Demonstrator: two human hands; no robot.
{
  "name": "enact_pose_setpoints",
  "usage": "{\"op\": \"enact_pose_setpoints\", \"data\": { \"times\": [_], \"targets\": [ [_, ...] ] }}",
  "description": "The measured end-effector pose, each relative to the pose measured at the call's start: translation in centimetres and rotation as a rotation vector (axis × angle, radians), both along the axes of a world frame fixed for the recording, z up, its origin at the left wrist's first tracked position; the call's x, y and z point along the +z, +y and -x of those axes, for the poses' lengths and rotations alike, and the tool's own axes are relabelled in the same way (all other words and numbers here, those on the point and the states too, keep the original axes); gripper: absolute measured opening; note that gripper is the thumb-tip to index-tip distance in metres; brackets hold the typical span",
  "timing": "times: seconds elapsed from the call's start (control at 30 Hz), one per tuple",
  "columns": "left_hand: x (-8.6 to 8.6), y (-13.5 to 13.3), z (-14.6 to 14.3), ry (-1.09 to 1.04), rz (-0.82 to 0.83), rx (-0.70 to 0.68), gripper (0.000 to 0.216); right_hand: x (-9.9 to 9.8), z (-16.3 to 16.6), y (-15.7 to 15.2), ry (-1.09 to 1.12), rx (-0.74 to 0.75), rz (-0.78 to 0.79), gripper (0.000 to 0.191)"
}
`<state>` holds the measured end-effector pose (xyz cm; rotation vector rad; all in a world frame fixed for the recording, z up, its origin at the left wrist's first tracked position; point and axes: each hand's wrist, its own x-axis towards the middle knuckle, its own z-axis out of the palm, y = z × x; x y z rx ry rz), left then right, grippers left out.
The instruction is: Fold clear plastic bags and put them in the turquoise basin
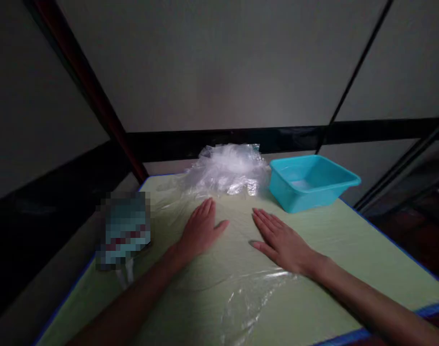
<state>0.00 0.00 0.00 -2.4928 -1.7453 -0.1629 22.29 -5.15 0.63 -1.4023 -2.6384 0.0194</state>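
Observation:
My left hand (200, 228) lies flat, palm down, fingers together and stretched out on a clear plastic sheet (241, 298) spread over the pale green table (367, 250). My right hand (280, 239) rests flat beside it, fingers extended, also on the sheet. Neither hand holds anything. Just beyond my fingertips sits a crumpled heap of clear plastic (228, 169).
A turquoise plastic basin (311, 181) stands at the table's far right, next to the plastic heap. A blurred teal object (123, 229) sits at the left edge. The table has a blue border (432, 307); dark frame bars and a grey wall rise behind.

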Motion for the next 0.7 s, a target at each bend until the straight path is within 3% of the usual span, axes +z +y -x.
{"op": "enact_pose_setpoints", "data": {
  "times": [0.37,0.57,0.7],
  "targets": [
    [-0.5,0.3,0.4,0.019,-0.048,-0.009,0.073,-0.4,-0.2,0.1,0.07,-0.013,-0.001,0.069],
    [-0.3,0.3,0.4,0.029,-0.039,-0.025,0.072,-1.0,-1.9,0.3,0.102,-0.082,-0.039,0.068],
    [-0.4,0.3,0.4,0.022,-0.046,-0.026,0.07,-0.6,-2.5,0.5,0.106,-0.127,0.039,0.072]
  ]
}}
